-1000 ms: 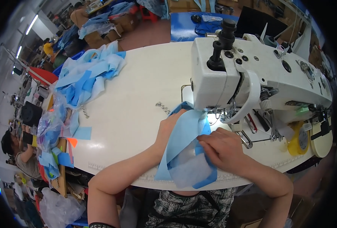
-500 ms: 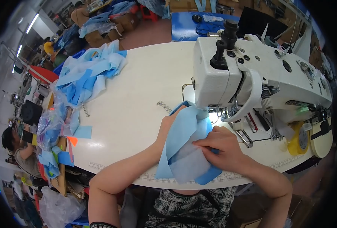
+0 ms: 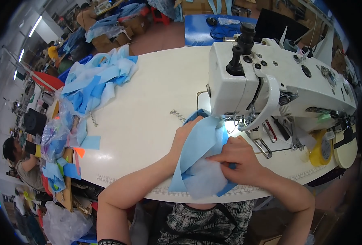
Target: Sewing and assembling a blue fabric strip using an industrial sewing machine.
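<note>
A light-blue fabric piece (image 3: 199, 136) with a white fluffy layer (image 3: 205, 177) runs from the needle area of the white sewing machine (image 3: 232, 87) to the table's front edge. My left hand (image 3: 185, 132) is at its left side, close to the needle area; the cloth covers the fingers, so their grip is hidden. On the right side my right hand (image 3: 240, 159) is closed on the fabric, its fingers bent and one fingertip pressing the white layer. The machine's lamp lights the cloth beside the presser foot, where the fabric's far end lies.
Blue and white fabric pieces (image 3: 99, 79) are heaped at the table's far left. Two short chains (image 3: 176, 115) lie on the white tabletop (image 3: 148, 90). Right of the needle are scissors (image 3: 297, 136) and a yellow tape roll (image 3: 320, 149). A co-worker (image 3: 24, 161) sits at far left.
The fabric's lower part has shifted slightly right and bunched, with the white layer puffing out more. My left hand has moved slightly right; my right hand stays on the cloth.
</note>
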### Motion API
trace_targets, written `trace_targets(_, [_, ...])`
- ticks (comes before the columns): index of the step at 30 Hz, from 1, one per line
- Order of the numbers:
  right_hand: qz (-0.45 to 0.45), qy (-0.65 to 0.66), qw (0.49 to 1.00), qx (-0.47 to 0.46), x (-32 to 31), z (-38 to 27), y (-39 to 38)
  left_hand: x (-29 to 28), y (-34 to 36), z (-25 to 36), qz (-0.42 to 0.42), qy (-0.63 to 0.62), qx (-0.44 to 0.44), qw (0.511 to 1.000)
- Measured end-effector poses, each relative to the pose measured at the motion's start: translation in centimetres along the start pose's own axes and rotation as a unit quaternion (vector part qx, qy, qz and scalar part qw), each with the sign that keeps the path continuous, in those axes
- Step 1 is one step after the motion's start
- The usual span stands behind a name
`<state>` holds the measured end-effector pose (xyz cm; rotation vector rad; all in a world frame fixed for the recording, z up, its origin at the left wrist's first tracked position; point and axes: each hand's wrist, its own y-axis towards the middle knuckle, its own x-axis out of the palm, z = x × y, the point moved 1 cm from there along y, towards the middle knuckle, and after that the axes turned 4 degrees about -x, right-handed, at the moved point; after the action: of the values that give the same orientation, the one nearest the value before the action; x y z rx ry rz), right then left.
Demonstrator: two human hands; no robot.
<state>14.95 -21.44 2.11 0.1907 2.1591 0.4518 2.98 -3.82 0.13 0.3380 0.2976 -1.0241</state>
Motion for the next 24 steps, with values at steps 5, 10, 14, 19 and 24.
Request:
trace_targets(5, [0.114,0.283,0.950,0.065,-1.2,0.1,-0.6,-0.2,0.0,1.2,-0.016,0.017,-0.033,0.999])
trace_targets(10, [0.009,0.188,0.978,0.086,-4.6,0.1,-0.7,0.0,-0.3,0.9,0.000,0.185,0.074,0.980])
trace_targets(14, [-0.093,-0.013,0.995,0.029,-4.1,0.1,-2.2,0.3,0.0,0.1,0.044,0.250,0.244,0.936])
trace_targets(19, [0.030,-0.105,0.993,-0.052,-1.9,-0.8,-2.9,0.3,-0.1,-0.1,-0.004,0.243,0.282,0.928])
trace_targets(24, [0.018,-0.137,0.988,-0.063,-0.6,-1.0,-3.8,0.2,-0.5,0.3,-0.042,0.237,0.252,0.937])
